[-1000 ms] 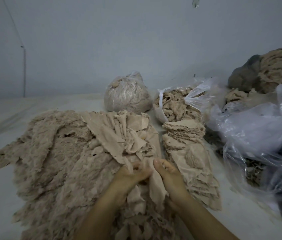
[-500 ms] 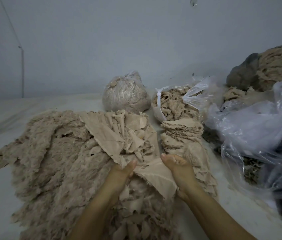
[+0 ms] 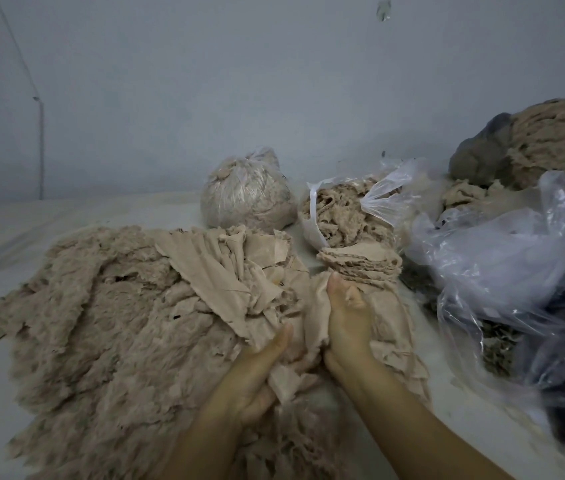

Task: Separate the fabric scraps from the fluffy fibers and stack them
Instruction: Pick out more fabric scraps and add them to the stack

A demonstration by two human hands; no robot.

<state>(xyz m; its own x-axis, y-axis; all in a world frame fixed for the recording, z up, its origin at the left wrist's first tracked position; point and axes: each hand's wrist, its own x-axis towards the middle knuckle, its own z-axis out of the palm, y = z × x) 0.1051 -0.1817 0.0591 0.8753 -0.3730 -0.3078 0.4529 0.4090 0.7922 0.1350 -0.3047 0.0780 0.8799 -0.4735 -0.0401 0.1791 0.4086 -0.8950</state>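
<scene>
A beige fabric scrap (image 3: 312,306) is held between both hands at lower centre of the frame, so the step in hand is judged to be the carrying of one freed piece toward the stack of scraps (image 3: 360,265), which lies just right of centre. The right hand (image 3: 347,323) is seen with its fingers curled round the scrap's upper edge, close to the stack's near end; the left hand (image 3: 257,372) grips the scrap's lower part, thumb raised, fingers folded into the cloth. The fluffy fibers (image 3: 94,323) are spread over the left half of the frame, with a heap of unsorted scraps (image 3: 232,271) resting on their upper right part. For the next move the scrap would probably need to be flattened and laid squarely on the stack. How far the scrap is already free of the fibers beneath cannot be told, since the hands cover that join. A tied bag (image 3: 246,192) and an open bag (image 3: 347,213) of fibers stand behind; the contents of the crumpled plastic (image 3: 503,271) at right are hard to make out.
</scene>
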